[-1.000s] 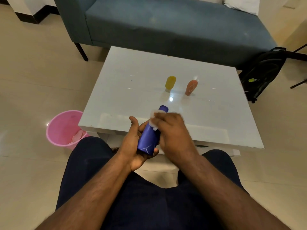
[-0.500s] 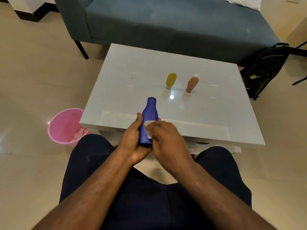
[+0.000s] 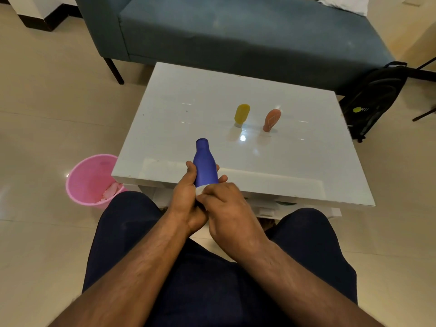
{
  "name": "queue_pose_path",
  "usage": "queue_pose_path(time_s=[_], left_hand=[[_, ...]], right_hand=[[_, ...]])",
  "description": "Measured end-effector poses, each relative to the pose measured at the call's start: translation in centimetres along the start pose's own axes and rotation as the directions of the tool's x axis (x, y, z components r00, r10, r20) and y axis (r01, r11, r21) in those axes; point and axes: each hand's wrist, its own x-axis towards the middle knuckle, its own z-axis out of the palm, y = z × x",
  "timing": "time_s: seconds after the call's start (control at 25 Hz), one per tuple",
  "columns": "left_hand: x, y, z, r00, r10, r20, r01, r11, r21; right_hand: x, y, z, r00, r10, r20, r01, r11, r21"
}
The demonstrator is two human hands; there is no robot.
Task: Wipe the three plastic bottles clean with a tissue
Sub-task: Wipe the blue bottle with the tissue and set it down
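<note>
A seated person holds a blue bottle (image 3: 204, 165) over the near edge of a glossy white worktop (image 3: 200, 97), its neck pointing toward 12 o'clock. The left hand (image 3: 186, 197) grips the bottle's lower body, thumb up its left side and fingertips showing round the right. The right hand (image 3: 232, 208) has its fingers curled around a white tissue (image 3: 199, 190), pressed against the base of the bottle; only a sliver of the tissue shows between the two hands. Farther out on the worktop, at about 1 o'clock from the hands, a yellow bottle (image 3: 241, 114) and an orange bottle (image 3: 271, 119) stand near each other, untouched and well apart from the blue one. On the floor at 9 o'clock, a pink bin (image 3: 89, 182) with crumpled paper inside stands just beside the worktop's corner. A teal sofa (image 3: 236, 34) runs across the 12 o'clock side, and a black backpack (image 3: 375, 95) leans at 2 o'clock.
</note>
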Motion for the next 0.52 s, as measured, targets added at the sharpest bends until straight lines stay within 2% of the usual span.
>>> queue_pose_path(time_s=[0.12,0.28,0.32,0.44,0.52], left_hand=[[0.0,0.0,-0.2,1.0,0.002,-0.005,-0.002,1.0,-0.008],[0.4,0.2,-0.3,1.0,0.014,-0.015,-0.015,0.999,-0.043],[0.5,0.1,-0.3,1.0,0.02,-0.019,-0.021,0.999,-0.041],[0.5,-0.3,-0.4,1.0,-0.016,-0.024,0.015,0.999,-0.037],[0.4,-0.2,-0.5,0.998,-0.061,-0.019,0.061,0.997,-0.043]], right_hand=[[-0.2,1.3,0.2,0.997,-0.073,-0.01,0.073,0.997,-0.007],[-0.9,2.4,0.6,0.969,0.193,-0.153,-0.17,0.974,0.151],[-1.0,2.2,0.7,0.97,0.18,-0.161,-0.159,0.978,0.138],[-1.1,1.4,1.1,0.994,-0.06,-0.097,0.061,0.998,0.011],[-0.7,1.5,0.9,0.986,-0.159,-0.055,0.156,0.986,-0.049]])
